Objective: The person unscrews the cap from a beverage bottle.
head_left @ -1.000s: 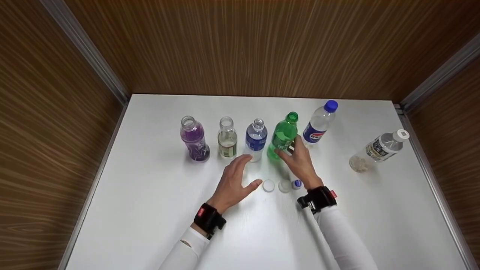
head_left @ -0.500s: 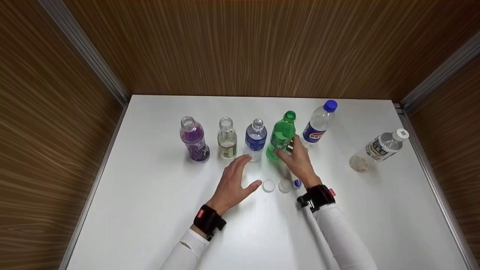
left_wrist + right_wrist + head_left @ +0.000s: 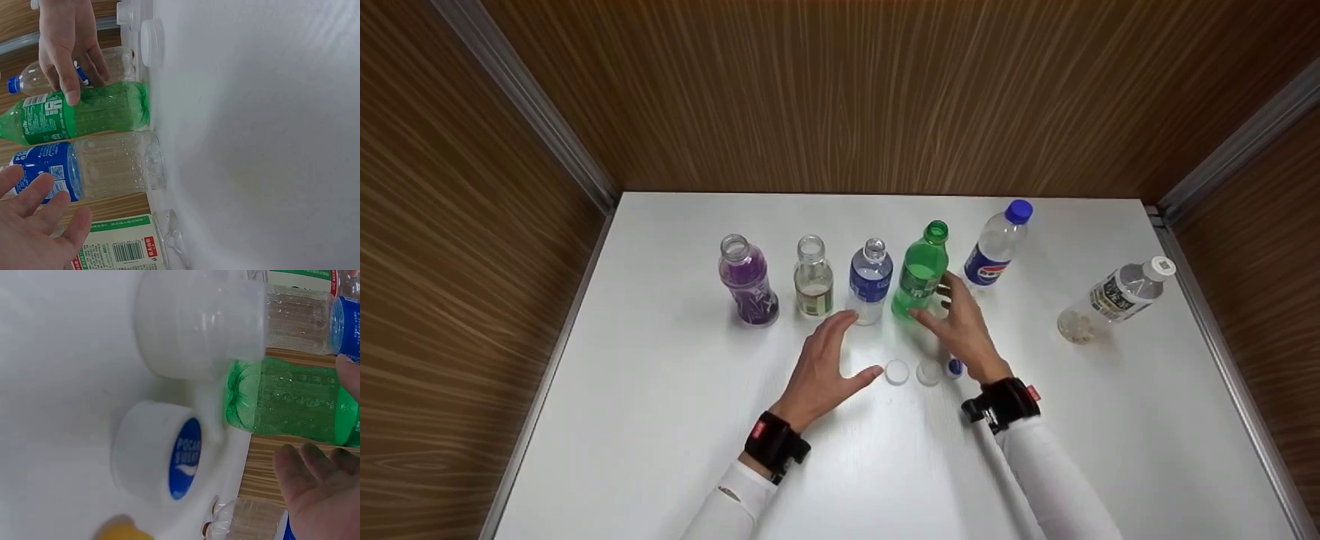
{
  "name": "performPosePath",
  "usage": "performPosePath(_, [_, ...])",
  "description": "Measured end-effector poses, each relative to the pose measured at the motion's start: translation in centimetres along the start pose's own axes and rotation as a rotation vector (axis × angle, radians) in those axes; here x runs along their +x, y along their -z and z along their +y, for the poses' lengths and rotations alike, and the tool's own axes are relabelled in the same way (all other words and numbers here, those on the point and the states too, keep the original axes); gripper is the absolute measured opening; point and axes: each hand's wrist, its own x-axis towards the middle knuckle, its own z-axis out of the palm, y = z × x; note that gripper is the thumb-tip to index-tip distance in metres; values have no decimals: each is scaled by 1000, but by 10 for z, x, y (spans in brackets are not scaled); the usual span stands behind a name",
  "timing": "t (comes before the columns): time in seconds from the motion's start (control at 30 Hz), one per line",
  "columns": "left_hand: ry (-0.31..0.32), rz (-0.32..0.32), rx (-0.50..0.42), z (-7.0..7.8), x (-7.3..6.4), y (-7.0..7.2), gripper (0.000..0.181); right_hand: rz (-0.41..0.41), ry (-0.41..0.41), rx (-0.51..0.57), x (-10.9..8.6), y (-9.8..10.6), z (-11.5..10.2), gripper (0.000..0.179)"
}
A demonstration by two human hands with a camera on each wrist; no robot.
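Observation:
An uncapped green soda bottle (image 3: 919, 277) stands upright in the row. Around its right side, thumb and fingers spread, is my right hand (image 3: 966, 330); the right wrist view shows a gap between the fingers (image 3: 306, 464) and the green plastic. My left hand (image 3: 819, 375) is held open with nothing in it, its fingertips in front of an uncapped clear bottle with a blue label (image 3: 871, 283). Between the hands lie a white cap (image 3: 896, 372), a translucent cap (image 3: 928, 372) and a white cap with a blue Pocari Sweat top (image 3: 152, 451).
Left in the row stand an uncapped purple bottle (image 3: 750, 289) and an uncapped clear bottle with a green-white label (image 3: 814, 285). A blue-capped Pepsi bottle (image 3: 996, 247) stands behind the right hand. Farther right is a white-capped bottle (image 3: 1114, 298). Wood-grain panels (image 3: 840, 97) enclose the white table.
The green bottle has shifted slightly left and straightened up. My right hand's fingers have loosened from it and drawn a little to the right. The left hand stays nearly still.

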Motion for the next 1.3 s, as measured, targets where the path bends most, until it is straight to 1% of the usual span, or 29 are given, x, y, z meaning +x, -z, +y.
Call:
performPosePath(0.1, [9,-3,3,0,1,1,84,-10,0,-54,-10,8,0,84])
performPosePath(0.2, [18,-6,3,0,1,2,85,-7,23,-96,-20,19,-2,80])
performPosePath(0.3, [18,-4,1,-1,1,2,85,1,42,-108,-29,31,-4,75])
performPosePath(0.4, [21,0,-1,-1,1,2,85,9,43,-126,-37,42,-5,72])
performPosePath(0.53, [24,9,-3,-3,0,3,85,45,36,-146,-43,55,-4,70])
performPosePath(0.63, [23,17,1,-5,-1,3,85,88,24,-142,-45,62,-2,68])
performPosePath(0.77, [21,23,4,-5,-1,3,84,161,-9,-115,-43,67,2,68])
performPosePath(0.87, [24,20,5,-6,-1,3,82,231,-41,-60,-38,68,5,73])
performPosePath(0.97, [31,11,4,-6,-1,3,81,282,-76,5,-31,70,7,81])
performPosePath(1.13, [38,2,-6,-7,-1,3,82,311,-109,46,-18,74,9,88])
performPosePath(1.3, [37,0,-15,-7,0,1,82,319,-103,56,-4,75,8,93])
